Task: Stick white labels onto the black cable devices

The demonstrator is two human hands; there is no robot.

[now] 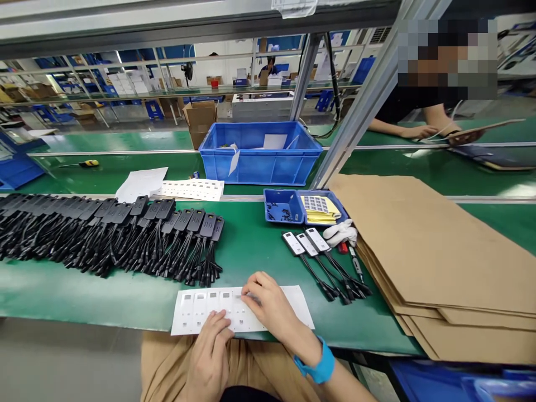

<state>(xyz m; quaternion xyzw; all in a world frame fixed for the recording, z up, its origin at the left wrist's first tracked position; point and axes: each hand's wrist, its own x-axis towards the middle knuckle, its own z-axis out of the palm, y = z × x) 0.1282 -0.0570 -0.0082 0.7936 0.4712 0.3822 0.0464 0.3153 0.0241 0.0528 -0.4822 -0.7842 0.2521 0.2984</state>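
Note:
A white sheet of label stickers (190, 322) lies on the green table at the front edge. My left hand (208, 357) is open, its fingertips resting flat on the sheet's lower part. My right hand (268, 306) pinches at the edge of a label sticker (250, 296) on the sheet, partly covered by the fingers. Just right of the sheet lie three black cabled devices with white labels (307, 244), cables toward me. To the left stands a long row of similar black cabled devices (196, 221) without white labels on the sides that show.
Stacked brown cardboard sheets (452, 245) cover the right side. A blue parts box (285, 206), a white glove (340, 232) and a pen-like tool (355, 262) lie near it. Behind stand a large blue bin (259, 167) and a metal post (364, 95). A co-worker sits beyond, right.

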